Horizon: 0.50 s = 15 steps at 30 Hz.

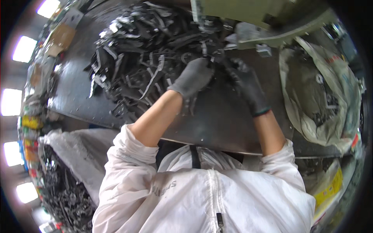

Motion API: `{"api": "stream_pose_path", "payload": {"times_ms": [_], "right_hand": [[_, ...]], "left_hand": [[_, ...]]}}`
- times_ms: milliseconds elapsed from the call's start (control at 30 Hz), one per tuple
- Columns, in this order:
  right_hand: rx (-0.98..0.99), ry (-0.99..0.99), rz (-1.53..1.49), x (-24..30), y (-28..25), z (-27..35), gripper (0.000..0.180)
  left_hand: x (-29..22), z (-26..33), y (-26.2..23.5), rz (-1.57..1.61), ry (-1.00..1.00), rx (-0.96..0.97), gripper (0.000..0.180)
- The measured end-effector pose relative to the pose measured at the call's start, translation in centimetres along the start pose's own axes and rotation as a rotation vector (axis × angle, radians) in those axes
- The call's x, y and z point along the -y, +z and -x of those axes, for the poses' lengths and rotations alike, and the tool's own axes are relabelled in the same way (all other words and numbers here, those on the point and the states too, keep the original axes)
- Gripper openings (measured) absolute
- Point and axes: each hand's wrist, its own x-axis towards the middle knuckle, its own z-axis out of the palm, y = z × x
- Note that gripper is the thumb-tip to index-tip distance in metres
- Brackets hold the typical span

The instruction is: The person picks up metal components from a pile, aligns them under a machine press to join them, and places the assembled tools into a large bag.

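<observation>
Head view: left hand [193,77] and right hand [248,84] curl, contents unclear, right of a pale strip [157,72] slanting up-right.

Thin, curved black pieces [143,50] with pale, shiny edges lay in a loose, tangled heap upon the dark, smooth table [221,116]. One long, wavy light-grey strip [157,71] was lying slantwise on the heap's near part.

Light: white, from overexposed windows [11,102] along the left. Glare: pale sheen across the left of the dark tabletop [74,97]. Blur: gloved right hand [248,86], soft-edged. Distortion: fisheye bending toward a blackened rim.
</observation>
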Motion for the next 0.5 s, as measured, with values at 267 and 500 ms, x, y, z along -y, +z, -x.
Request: {"api": "stream_pose_path", "payload": {"times_ms": [267, 500], "right_hand": [[0.022, 0.074, -0.219, -0.1, 0.2, 0.2, 0.036], [-0.018, 0.088, -0.201, 1.2, 1.4, 0.9, 0.034]], "left_hand": [[2.3, 3.4, -16.1, -0.899, 0.100, -0.617, 0.029], [15.9, 3.3, -24.3, -1.263, -0.114, -0.694, 0.037]]}}
